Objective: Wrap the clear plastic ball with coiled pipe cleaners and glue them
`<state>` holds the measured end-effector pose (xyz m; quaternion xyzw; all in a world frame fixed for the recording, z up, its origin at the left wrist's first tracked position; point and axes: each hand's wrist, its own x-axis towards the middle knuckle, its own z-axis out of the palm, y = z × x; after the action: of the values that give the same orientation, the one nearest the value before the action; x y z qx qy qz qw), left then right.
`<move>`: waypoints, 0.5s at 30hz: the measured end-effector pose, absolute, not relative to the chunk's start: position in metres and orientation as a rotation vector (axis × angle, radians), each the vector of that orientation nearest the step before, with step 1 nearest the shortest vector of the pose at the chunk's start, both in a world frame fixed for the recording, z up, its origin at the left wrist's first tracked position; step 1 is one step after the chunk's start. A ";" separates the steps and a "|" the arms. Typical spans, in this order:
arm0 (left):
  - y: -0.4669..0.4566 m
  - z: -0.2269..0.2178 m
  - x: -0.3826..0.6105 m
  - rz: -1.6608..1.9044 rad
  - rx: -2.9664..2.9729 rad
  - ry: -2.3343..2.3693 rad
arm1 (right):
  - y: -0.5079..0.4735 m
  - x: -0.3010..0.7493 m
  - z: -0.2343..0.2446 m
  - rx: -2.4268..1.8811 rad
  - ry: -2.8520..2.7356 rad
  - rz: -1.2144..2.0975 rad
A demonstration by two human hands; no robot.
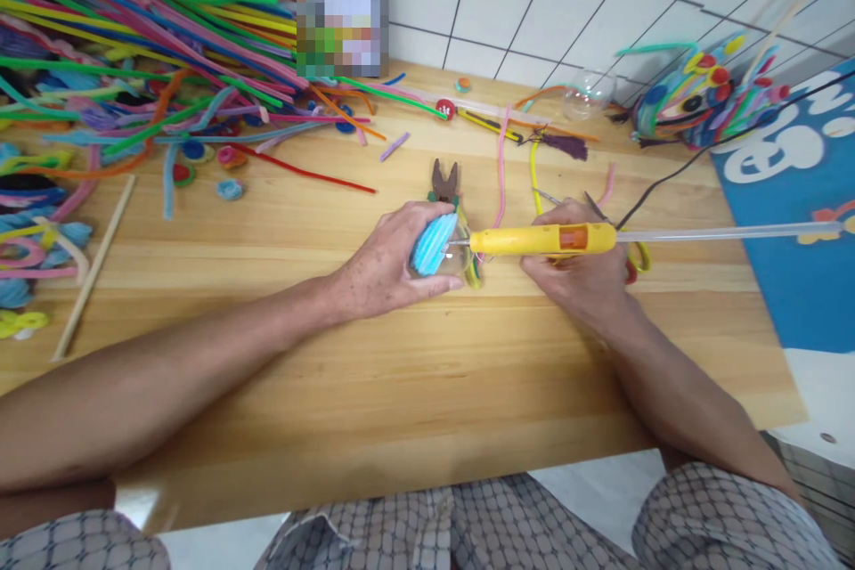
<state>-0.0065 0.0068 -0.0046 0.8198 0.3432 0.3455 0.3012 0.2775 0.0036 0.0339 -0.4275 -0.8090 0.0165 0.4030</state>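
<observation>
My left hand (391,263) is closed around a light blue fuzzy coiled piece (433,242) set in a clear round shell, held on the wooden table (401,374). My right hand (574,272) grips a yellow glue gun (541,240) lying sideways, its metal nozzle touching the blue piece. A clear glue stick (721,233) juts out of the gun's back toward the right. A black cord (674,178) runs from the gun to the upper right. A small brown piece with two points (444,181) stands just behind my left hand.
A large heap of coloured pipe cleaners (134,44) fills the far left. Loose pipe cleaners, small coiled discs and a wooden stick (93,267) lie on the table. A colourful finished craft (701,93) and a clear dome (588,93) sit far right, by a blue mat (794,214).
</observation>
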 end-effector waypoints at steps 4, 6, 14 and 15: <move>0.007 -0.006 -0.007 0.937 2.173 0.904 | 0.003 0.278 0.035 -1.086 -2.036 0.095; 0.007 -0.006 -0.007 0.914 2.169 0.916 | 0.003 0.279 0.036 -1.106 -2.033 0.118; 0.007 -0.005 -0.007 0.897 2.171 0.925 | 0.002 0.280 0.038 -1.187 -2.086 0.074; 0.007 -0.005 -0.007 0.893 2.173 0.926 | 0.003 0.280 0.037 -1.181 -2.088 0.057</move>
<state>-0.0072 0.0071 -0.0050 0.8199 0.3495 0.3371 0.3033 0.2804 0.0028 0.0375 -0.4587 -0.8110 0.0223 0.3625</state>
